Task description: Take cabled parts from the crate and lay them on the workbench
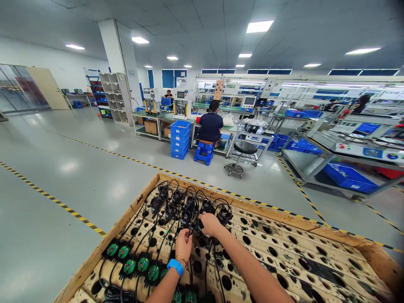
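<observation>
The lower edge of the view cuts off both forearms and the near rows of the wooden tray (pixel 143 194), so how far the tray reaches toward the person is not shown; its right corner runs out of frame as well. The fingertips of both hands are buried among black cables (pixel 172 229), and which strand each one grips cannot be made out. The tray is a wide slab of pale, stained boards drilled with rows of round holes and framed by a raised wooden rim. It stands on a glossy grey floor marked with yellow-and-black striped tape, in a large workshop under ceiling light panels. Beyond it a seated person in a dark top (pixel 210 125) faces a bench beside stacked blue crates (pixel 180 139), with a black stool (pixel 245 148) standing nearby. The cabled parts lie in the tray's left half: black round connectors (pixel 186 208) cluster at the far rim, and green-faced black pieces (pixel 136 264) line the near left, joined by looping cable. The left hand (pixel 183 245), with a blue wristband, is closed around a cable near the tray's middle. The right hand (pixel 210 224) is pinched shut on a black connector part just beyond it, at the near side of the round connectors.
</observation>
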Available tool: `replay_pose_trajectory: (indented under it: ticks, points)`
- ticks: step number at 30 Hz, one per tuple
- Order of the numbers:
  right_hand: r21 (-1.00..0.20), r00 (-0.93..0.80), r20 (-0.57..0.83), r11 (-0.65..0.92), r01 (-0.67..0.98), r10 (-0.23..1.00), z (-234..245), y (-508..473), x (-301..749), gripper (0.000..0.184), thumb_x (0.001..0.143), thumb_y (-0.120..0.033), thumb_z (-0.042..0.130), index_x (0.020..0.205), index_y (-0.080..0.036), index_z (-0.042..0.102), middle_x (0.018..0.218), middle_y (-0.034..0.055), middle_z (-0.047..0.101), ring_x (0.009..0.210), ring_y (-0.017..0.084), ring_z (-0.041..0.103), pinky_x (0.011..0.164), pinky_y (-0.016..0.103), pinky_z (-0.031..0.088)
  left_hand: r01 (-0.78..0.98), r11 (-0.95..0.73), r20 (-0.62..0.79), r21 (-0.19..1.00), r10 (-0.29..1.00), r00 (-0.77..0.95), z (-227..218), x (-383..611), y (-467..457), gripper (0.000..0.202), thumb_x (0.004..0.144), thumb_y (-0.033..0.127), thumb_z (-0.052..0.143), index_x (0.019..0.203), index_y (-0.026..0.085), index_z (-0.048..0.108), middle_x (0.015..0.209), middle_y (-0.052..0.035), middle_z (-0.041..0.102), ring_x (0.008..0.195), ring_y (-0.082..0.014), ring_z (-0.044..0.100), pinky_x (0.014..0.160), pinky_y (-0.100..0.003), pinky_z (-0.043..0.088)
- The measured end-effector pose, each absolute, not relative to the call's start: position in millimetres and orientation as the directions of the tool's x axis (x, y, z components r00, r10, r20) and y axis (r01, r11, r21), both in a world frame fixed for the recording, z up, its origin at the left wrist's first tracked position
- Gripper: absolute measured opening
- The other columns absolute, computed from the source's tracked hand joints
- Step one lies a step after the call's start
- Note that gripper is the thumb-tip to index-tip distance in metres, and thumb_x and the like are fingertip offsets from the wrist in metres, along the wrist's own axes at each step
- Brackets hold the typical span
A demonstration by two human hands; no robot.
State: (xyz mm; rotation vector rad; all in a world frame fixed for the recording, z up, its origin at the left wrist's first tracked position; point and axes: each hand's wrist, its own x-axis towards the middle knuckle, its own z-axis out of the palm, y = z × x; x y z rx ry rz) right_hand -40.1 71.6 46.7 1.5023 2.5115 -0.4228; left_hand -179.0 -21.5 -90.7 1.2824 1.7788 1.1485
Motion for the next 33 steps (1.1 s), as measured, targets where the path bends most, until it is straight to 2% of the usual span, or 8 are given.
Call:
replay_pose_trajectory:
  ticks: [3, 6, 9, 12, 17, 22, 26, 33]
  points:
    - [-0.228, -0.569, -0.281, 0.522, 0.822, 0.773, 43, 73, -28, 0.063, 0.065, 0.003, 0.061, 0.125, -0.015, 0.063, 0.127, 0.0158, 0.065, 0.118, 0.032, 0.063, 0.102, 0.040, 0.049, 0.393, 0.151, -0.040, 0.907, 0.960, -0.278, -91, -177, -27, 0.036, 0.086, 0.020, 0.047, 0.119, 0.014, 0.059, 0.087, -0.0029, 0.061, 0.068, -0.0131, 0.056, 0.073, -0.027, 0.051]
    - [-0.321, -0.605, -0.232, 0.527, 0.787, 0.762, 36, 71, -16, 0.070, 0.067, 0.007, 0.051, 0.133, -0.016, 0.056, 0.136, 0.0132, 0.062, 0.128, 0.027, 0.057, 0.109, 0.036, 0.043, 0.535, 0.147, -0.004, 0.832, 0.966, -0.259, -79, -169, -34, 0.049, 0.087, 0.015, 0.042, 0.136, 0.012, 0.051, 0.121, -0.0155, 0.060, 0.099, -0.0190, 0.066, 0.089, -0.033, 0.054]
    - [-0.407, -0.606, -0.180, 0.502, 0.763, 0.775, 30, 68, -4, 0.079, 0.067, 0.007, 0.051, 0.142, -0.015, 0.045, 0.143, 0.0110, 0.058, 0.133, 0.020, 0.053, 0.112, 0.027, 0.040, 0.705, -0.017, 0.158, 0.709, 0.978, -0.135, -55, -157, -27, 0.059, 0.089, 0.016, 0.038, 0.149, 0.015, 0.041, 0.150, -0.0162, 0.046, 0.137, -0.0243, 0.049, 0.115, -0.042, 0.042]
    - [-0.430, -0.562, -0.128, 0.465, 0.774, 0.817, 27, 68, 6, 0.080, 0.069, 0.006, 0.049, 0.146, -0.015, 0.038, 0.146, 0.0084, 0.055, 0.133, 0.012, 0.052, 0.110, 0.019, 0.038, 0.765, -0.223, 0.177, 0.604, 0.974, 0.144, -27, -148, 0, 0.080, 0.081, 0.012, 0.047, 0.158, 0.016, 0.026, 0.164, -0.0112, 0.033, 0.153, -0.0250, 0.028, 0.128, -0.046, 0.024]
    - [-0.243, -0.255, -0.095, 0.226, 0.943, 0.962, 27, 73, 14, 0.042, 0.082, 0.000, 0.041, 0.118, -0.009, 0.062, 0.120, 0.0179, 0.067, 0.116, 0.026, 0.062, 0.101, 0.037, 0.046, 0.791, -0.247, -0.034, 0.560, 0.947, 0.320, -7, -152, 37, 0.085, 0.071, 0.011, 0.060, 0.153, 0.015, 0.038, 0.160, -0.0127, 0.041, 0.147, -0.0335, 0.038, 0.125, -0.054, 0.028]
    - [-0.131, -0.147, -0.121, 0.131, 0.983, 0.982, 22, 77, 0, 0.025, 0.090, -0.019, 0.053, 0.106, -0.007, 0.069, 0.100, 0.0223, 0.072, 0.110, 0.033, 0.065, 0.097, 0.044, 0.044, 0.731, -0.190, 0.180, 0.656, 0.979, 0.093, -23, -167, 5, 0.067, 0.078, 0.010, 0.051, 0.144, 0.020, 0.047, 0.153, -0.0118, 0.046, 0.145, -0.0256, 0.039, 0.125, -0.049, 0.030]
    - [-0.159, -0.108, -0.093, 0.092, 0.983, 0.990, 29, 76, -15, 0.032, 0.086, -0.003, 0.041, 0.101, -0.006, 0.070, 0.103, 0.0252, 0.070, 0.112, 0.034, 0.063, 0.095, 0.044, 0.043, 0.692, 0.010, 0.171, 0.722, 0.966, -0.192, -40, -179, -28, 0.038, 0.088, 0.021, 0.045, 0.123, 0.018, 0.060, 0.127, -0.0142, 0.058, 0.125, -0.0269, 0.053, 0.112, -0.047, 0.044]
    - [-0.381, -0.184, 0.027, 0.180, 0.907, 0.983, 45, 33, -31, 0.036, 0.087, -0.012, 0.043, 0.113, -0.019, 0.066, 0.113, 0.0077, 0.069, 0.107, 0.020, 0.061, 0.095, 0.028, 0.045, 0.725, 0.139, -0.032, 0.675, 0.987, -0.159, -48, -178, -15, 0.022, 0.086, 0.022, 0.050, 0.099, 0.016, 0.066, 0.104, -0.0113, 0.066, 0.105, -0.0250, 0.060, 0.097, -0.039, 0.048]
